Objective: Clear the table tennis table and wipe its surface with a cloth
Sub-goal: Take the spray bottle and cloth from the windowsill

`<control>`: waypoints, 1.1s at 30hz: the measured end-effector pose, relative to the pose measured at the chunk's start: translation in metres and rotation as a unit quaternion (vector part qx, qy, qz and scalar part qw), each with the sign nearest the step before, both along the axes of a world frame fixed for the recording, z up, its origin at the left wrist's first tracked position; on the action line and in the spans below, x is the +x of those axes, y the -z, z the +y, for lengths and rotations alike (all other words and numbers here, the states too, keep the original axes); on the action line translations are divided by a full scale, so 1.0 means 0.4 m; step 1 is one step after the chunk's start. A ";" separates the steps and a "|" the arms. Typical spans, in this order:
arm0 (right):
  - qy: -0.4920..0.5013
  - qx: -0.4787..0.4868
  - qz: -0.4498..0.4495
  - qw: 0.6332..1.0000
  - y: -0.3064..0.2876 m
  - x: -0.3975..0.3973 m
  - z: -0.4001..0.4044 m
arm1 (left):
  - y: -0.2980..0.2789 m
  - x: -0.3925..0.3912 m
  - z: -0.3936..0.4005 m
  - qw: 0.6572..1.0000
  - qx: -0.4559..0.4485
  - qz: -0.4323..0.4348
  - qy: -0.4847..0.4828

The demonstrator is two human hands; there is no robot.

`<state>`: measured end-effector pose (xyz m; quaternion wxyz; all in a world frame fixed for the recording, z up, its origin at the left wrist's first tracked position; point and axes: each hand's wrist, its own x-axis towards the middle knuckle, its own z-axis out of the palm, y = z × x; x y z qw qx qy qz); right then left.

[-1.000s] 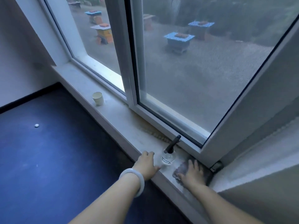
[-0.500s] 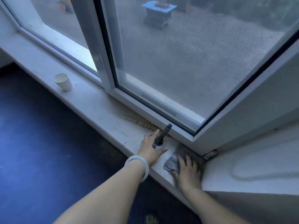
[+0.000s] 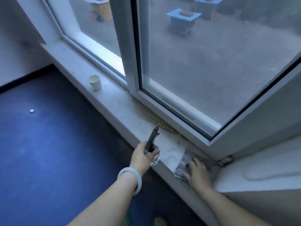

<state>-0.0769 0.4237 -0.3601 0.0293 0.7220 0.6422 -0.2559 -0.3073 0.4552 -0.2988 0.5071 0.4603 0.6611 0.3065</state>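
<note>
Presently we note a grey, crumpled cloth (image 3: 184,162) lying on the windowsill (image 3: 114,101) near the corner. Our right hand (image 3: 197,174) presses it, fingers spread. Our left hand (image 3: 142,156) grips a clear spray bottle (image 3: 153,150) just beside it.

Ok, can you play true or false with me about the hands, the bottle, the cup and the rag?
1. The left hand grips a clear glass spray bottle with a dark nozzle. True.
2. The right hand holds the small pale paper cup. False: it lies on the crumpled grey cloth; the cup stands alone further along the white stone windowsill.
3. The cup lies tipped over. False: it stands upright.
4. A white bangle circles the left wrist. True.
</note>
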 end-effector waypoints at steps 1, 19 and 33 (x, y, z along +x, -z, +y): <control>-0.021 -0.015 -0.012 1.000 0.008 -0.001 -0.014 | -0.013 -0.021 -0.015 1.000 0.002 0.008 -0.013; -0.106 0.033 0.088 0.990 -0.002 -0.145 -0.029 | -0.092 -0.253 -0.381 0.973 -0.004 0.045 -0.228; -0.318 -0.020 0.283 0.905 -0.221 -0.684 -0.398 | -0.228 -0.503 -1.005 0.882 0.002 0.088 -0.463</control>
